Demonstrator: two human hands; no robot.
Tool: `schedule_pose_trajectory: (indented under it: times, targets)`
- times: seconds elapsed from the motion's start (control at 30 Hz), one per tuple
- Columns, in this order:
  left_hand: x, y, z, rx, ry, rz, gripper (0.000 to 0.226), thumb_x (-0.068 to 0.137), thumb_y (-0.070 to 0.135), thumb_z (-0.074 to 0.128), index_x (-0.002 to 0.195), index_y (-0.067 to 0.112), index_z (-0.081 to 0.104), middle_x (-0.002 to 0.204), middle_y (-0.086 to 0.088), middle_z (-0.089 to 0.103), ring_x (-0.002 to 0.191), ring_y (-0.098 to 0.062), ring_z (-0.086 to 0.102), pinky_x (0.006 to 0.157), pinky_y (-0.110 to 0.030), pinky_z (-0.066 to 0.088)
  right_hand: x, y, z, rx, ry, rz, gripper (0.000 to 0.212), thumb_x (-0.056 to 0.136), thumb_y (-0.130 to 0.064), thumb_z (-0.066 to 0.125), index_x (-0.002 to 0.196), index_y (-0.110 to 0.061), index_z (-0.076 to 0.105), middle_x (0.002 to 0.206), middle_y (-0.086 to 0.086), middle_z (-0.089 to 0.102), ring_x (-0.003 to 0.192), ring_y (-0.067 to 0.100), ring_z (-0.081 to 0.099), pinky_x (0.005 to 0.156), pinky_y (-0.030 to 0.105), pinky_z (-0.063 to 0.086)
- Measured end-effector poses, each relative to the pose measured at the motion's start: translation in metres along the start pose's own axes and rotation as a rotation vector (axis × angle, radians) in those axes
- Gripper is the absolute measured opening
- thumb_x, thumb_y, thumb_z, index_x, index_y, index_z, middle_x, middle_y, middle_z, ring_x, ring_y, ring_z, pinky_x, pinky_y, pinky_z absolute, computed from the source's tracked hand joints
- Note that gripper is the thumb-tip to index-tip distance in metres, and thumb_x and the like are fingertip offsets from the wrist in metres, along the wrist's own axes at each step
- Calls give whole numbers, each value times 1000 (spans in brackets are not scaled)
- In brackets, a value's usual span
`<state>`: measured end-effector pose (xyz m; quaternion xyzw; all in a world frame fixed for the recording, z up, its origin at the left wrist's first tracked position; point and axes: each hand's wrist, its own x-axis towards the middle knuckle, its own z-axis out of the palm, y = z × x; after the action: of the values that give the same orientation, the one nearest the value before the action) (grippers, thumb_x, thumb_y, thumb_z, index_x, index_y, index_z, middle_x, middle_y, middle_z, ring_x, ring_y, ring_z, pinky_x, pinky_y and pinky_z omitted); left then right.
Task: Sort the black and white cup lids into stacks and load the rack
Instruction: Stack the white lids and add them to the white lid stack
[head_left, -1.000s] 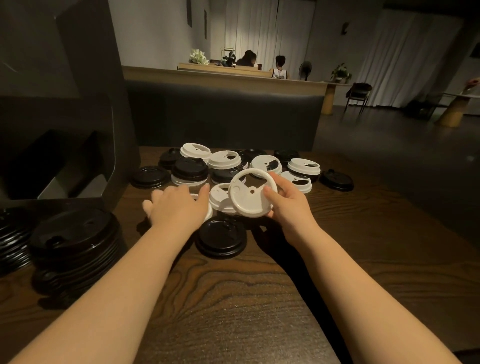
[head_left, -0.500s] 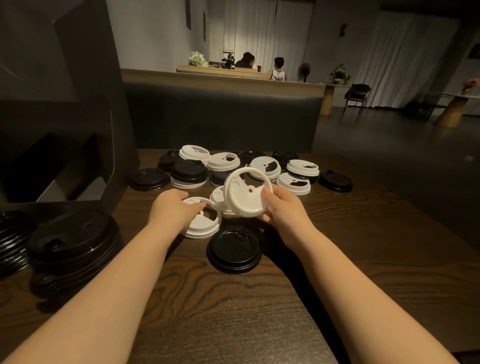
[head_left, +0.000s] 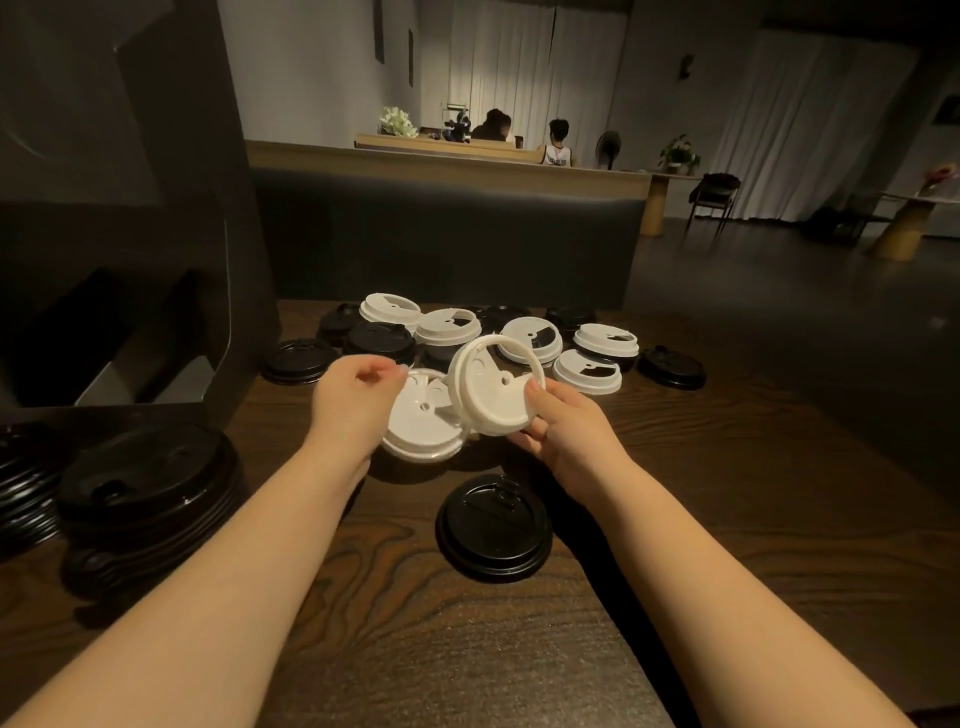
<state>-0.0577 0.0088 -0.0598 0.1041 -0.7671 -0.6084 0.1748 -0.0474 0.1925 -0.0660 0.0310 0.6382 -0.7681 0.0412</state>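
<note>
A dim room with pale curtains lies beyond a dark wood-grain table (head_left: 727, 519); on the table's far part a scatter of loose lids mixes white lids (head_left: 587, 371) and black lids (head_left: 671, 368), some overlapping; a lone black lid (head_left: 493, 527) lies flat nearer, between the two forearms. At the left edge a stack of black lids (head_left: 145, 478) stands on the table, and behind it rises the dark rack (head_left: 119, 234), whose open compartment is too shadowed to tell what it holds. The right hand (head_left: 566, 426) pinches a tilted white lid (head_left: 493, 387) by its rim, thumb on the face, fingers curled behind; the left hand (head_left: 353, 400) holds a second white lid (head_left: 423, 423) at its left edge, fingers curled together; the two lids touch, the tilted one overlapping the other's right side.
</note>
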Motion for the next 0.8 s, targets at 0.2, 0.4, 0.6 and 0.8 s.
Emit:
schedule_pose_trajectory:
  times: [0.2, 0.4, 0.6, 0.8]
  targets:
    - [-13, 3, 10, -339, -21, 8, 44, 98, 16, 52, 141, 18, 45, 136, 3, 53, 119, -6, 49, 98, -23, 40, -3, 4, 5, 31, -146, -13, 21, 100, -24, 47, 111, -14, 62, 104, 3, 72, 100, 18, 67, 89, 34, 53]
    - [-29, 10, 25, -564, -152, -66, 32, 95, 9, 53, 94, 30, 77, 100, 10, 74, 103, -10, 61, 93, -30, 47, -5, 5, 11, 25, -175, -47, 19, 100, -24, 46, 109, -15, 60, 101, 2, 73, 92, 18, 71, 75, 34, 59]
    - [-30, 10, 26, -670, -260, -124, 29, 102, 36, 35, 105, 21, 60, 95, 4, 70, 93, -11, 64, 79, -29, 51, -5, 8, 12, -40, -98, -99, 20, 100, -23, 46, 115, -14, 57, 111, 7, 68, 98, 20, 68, 74, 31, 59]
    - [-36, 0, 29, -436, -292, 60, 35, 88, 16, 65, 116, 28, 46, 111, 3, 63, 101, -10, 64, 79, -25, 53, -8, 4, 12, -67, -108, -202, 18, 99, -16, 48, 111, -13, 60, 100, 4, 71, 92, 16, 70, 75, 34, 59]
